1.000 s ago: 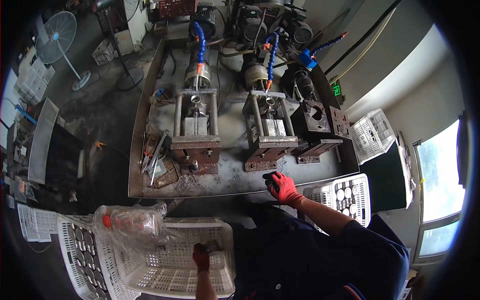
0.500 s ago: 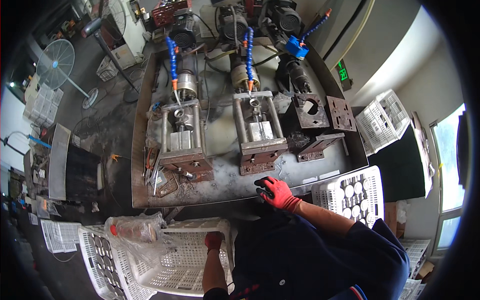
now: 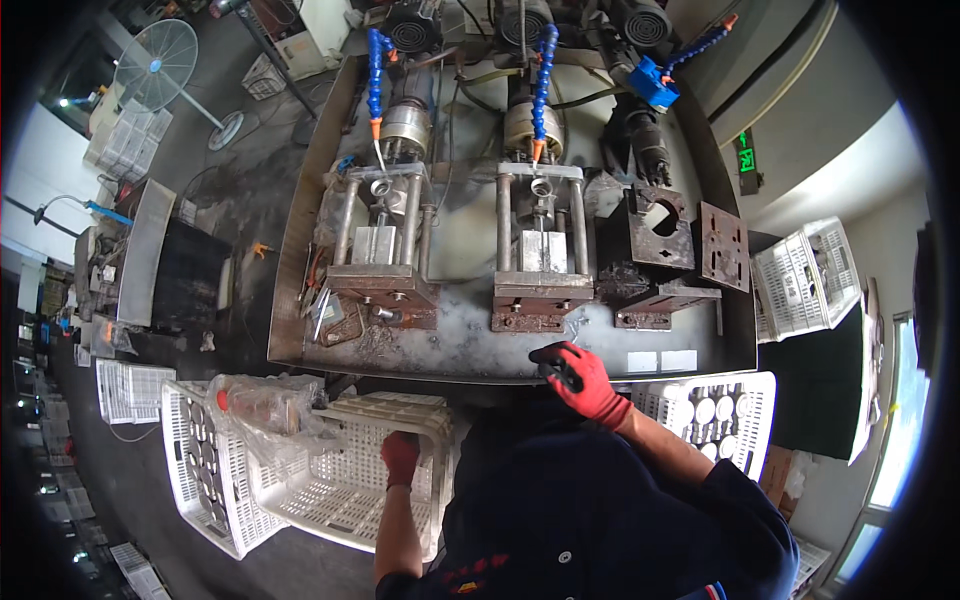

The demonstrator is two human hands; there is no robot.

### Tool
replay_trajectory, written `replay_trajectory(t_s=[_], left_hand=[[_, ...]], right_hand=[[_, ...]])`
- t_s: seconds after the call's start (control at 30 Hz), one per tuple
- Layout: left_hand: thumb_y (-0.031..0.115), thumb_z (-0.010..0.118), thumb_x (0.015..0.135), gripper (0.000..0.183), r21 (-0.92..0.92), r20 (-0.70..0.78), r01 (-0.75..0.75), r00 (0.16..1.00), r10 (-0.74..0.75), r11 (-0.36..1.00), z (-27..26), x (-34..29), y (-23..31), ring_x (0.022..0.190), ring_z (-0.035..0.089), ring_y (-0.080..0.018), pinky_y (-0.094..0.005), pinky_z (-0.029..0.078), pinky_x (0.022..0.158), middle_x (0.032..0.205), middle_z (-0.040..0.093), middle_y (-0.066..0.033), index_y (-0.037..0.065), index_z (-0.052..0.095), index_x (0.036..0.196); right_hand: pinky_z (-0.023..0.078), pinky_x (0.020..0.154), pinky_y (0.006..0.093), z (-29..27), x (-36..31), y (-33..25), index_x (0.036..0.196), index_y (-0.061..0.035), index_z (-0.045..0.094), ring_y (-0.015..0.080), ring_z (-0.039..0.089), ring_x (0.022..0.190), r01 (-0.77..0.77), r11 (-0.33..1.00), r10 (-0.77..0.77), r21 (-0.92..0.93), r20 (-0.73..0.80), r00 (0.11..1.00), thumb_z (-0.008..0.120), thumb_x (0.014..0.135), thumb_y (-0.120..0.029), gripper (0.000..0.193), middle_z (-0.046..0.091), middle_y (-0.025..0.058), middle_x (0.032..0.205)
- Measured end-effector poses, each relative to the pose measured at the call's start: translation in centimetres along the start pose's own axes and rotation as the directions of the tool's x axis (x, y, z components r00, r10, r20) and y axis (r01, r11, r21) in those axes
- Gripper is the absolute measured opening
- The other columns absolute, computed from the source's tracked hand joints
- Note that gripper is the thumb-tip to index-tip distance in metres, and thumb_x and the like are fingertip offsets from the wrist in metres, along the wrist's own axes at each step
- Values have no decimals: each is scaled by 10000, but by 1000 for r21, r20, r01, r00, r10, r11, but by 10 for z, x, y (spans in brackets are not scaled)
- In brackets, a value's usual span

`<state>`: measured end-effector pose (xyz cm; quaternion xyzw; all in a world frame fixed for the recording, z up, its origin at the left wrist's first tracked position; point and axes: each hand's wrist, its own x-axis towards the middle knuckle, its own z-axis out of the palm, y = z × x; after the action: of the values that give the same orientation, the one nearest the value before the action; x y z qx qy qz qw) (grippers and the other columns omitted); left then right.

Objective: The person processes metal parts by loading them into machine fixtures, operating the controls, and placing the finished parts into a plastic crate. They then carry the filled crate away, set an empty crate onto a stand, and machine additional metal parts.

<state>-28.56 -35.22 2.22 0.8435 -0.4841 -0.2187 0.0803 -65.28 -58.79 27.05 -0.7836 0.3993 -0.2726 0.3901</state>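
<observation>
My left hand [image 3: 400, 458], in a red glove, reaches into a white perforated plastic crate [image 3: 345, 490] at the lower left, close to its far right side. Its fingers are hidden, so I cannot see whether it holds anything. My right hand [image 3: 588, 385], in a red glove with dark fingers, is over the near edge of the metal machine tray [image 3: 470, 375]. Its fingers are bent and apart, with nothing visible in them. Beyond it stand two clamping fixtures, the left one [image 3: 380, 272] and the middle one [image 3: 543, 282], each with a ring-shaped metal part at its upper end.
A white crate [image 3: 765, 400] of round metal parts stands right of my body; another filled crate [image 3: 180, 460] is at left. Clear plastic wrap [image 3: 270, 410] covers part of the crates. Blue coolant hoses [image 3: 375, 80] hang over the fixtures. A rusty plate [image 3: 722, 245] stands at right.
The whole view has shifted, so the bench sits higher and further right. My left hand has moved slightly left within the crate. My right hand has drawn slightly closer to me at the tray's edge.
</observation>
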Motion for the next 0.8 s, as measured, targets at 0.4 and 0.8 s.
replay_trajectory(t_s=[0.4,0.8], left_hand=[[321,723,822,545,126,-448,-183,866,220,975,-190,77,158,995,640,-375,-450,501,859,1111,658,-199,60,565,1275],[332,734,823,568,186,-356,-34,929,100,982,-155,161,166,977,651,-401,-480,515,845,1067,677,-221,51,552,1283]], right_hand=[[483,869,432,-50,77,12,1249,-80,584,364,602,1033,163,960,-238,-226,-362,901,722,771,-134,500,605,142,1163],[418,983,460,-45,136,46,1298,-70,527,345,523,1177,52,927,-221,-371,-429,876,711,807,-248,554,524,159,1282]])
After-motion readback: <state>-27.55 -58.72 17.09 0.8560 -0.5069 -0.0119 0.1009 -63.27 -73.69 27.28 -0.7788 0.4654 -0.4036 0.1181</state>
